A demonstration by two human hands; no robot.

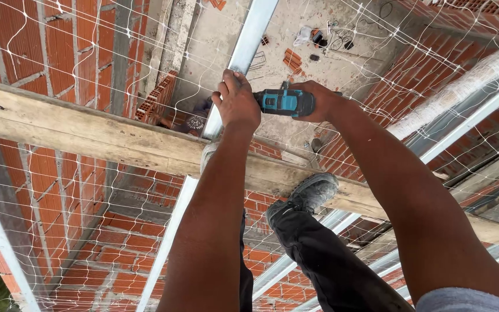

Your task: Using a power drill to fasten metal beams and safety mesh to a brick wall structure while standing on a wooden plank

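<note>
My left hand (pixel 237 99) grips a long grey metal rail (pixel 253 36) that runs from the top of the view down under a wooden plank. Just to its right, my right hand (pixel 317 99) holds a teal and black power drill (pixel 285 102), its nose pointing left at the rail beside my left fingers. Both arms reach out over the drop. A dusty grey shoe (pixel 313 190) rests on the plank, with a dark trouser leg below it.
The wooden plank (pixel 82 128) spans the opening from left to right. White safety netting (pixel 53 190) stretches over red brick walls (pixel 64 52). Far below lies a concrete floor (pixel 319 63) with scattered bricks and small items. More metal rails (pixel 475 115) run at the right.
</note>
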